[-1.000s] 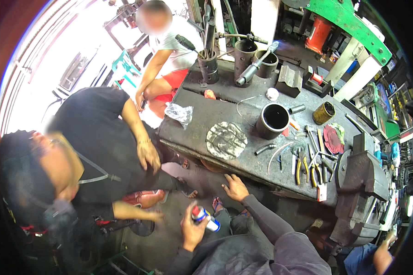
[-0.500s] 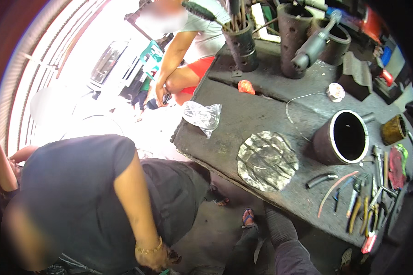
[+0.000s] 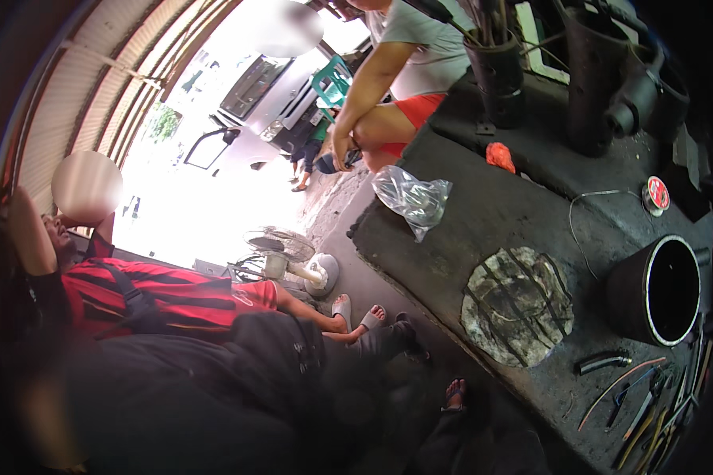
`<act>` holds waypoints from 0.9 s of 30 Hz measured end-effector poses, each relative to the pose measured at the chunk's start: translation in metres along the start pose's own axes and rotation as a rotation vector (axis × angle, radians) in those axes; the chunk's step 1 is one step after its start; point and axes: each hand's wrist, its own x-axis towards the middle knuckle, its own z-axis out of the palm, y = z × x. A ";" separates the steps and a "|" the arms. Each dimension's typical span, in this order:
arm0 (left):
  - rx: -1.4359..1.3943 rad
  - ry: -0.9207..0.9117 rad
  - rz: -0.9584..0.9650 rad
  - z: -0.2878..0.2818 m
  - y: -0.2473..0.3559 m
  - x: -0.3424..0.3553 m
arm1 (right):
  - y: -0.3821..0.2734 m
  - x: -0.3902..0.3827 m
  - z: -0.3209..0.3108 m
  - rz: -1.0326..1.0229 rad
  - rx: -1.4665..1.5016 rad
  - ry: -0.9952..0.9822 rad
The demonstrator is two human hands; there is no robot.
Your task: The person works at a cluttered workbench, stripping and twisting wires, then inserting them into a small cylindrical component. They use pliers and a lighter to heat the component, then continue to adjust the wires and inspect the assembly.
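Neither my left hand nor my right hand shows in the view now. The dark workbench (image 3: 400, 229) fills the right. On it lie a clear plastic bag (image 3: 412, 198), a crumpled orange piece (image 3: 500, 157), a stained round pad (image 3: 517, 307), a dark open cylinder (image 3: 652, 290) and a spool (image 3: 655, 195) beside a thin wire (image 3: 580, 237). Short hoses (image 3: 602, 362) and several pliers and tools (image 3: 650, 431) lie toward the lower right corner.
A co-worker in dark clothing (image 3: 182, 396) is close at lower left. A person in red (image 3: 166, 293) reclines behind; another in a white shirt (image 3: 420, 47) is at the bench's far end. A fan (image 3: 281, 245), green chair (image 3: 331, 79) and vehicle (image 3: 257, 95) stand toward the opening.
The view has swung left toward the opening. My hands and the spray can have left the view. The co-worker in dark clothing has bent over, revealing the person in red behind.
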 end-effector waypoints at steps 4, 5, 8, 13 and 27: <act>-0.025 0.006 -0.041 0.008 -0.010 -0.019 | -0.003 -0.005 -0.004 0.018 0.025 0.021; -0.032 0.007 -0.052 0.011 -0.013 -0.025 | -0.003 -0.006 -0.005 0.024 0.034 0.029; -0.061 0.014 -0.086 0.019 -0.021 -0.040 | -0.005 -0.009 -0.009 0.037 0.058 0.056; -0.108 0.025 -0.132 0.033 -0.034 -0.065 | -0.019 -0.022 -0.029 0.046 0.134 0.134; -0.282 0.273 0.182 0.090 -0.073 -0.076 | -0.054 -0.311 -0.095 -1.228 0.285 -0.248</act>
